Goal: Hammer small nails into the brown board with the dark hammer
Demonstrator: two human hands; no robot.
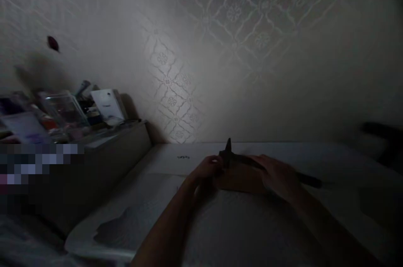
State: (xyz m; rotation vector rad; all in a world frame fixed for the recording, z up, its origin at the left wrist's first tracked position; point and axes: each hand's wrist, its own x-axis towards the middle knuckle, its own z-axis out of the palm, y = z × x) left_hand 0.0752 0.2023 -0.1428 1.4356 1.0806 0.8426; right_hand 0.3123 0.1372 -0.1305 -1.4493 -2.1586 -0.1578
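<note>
Brown is the small board (pixel 241 179) in the middle of the work, and it is at the white table (pixel 138 200); I cannot tell whether it lies fully flat. Above the far edge of the board is a dark hammer (pixel 227 157). Its head is over the board's far left corner, with one pointed end directed up, and its handle goes to the right, past the board's right side.

The right hand (pixel 278 176) is at the right edge of the board, and its fingers are closed around the hammer handle. The left hand (pixel 209 169) is at the left edge of the board, just beside the hammer head, with bent fingers; in this weak light I cannot tell if it grasps something.

Behind the board rises a pale wall (pixel 267 57) with a pattern of flowers. Well to the left of the board stands a cabinet (pixel 122 153), which carries a white box (pixel 108 104) and a clear case (pixel 64 109) among other blurred things.
</note>
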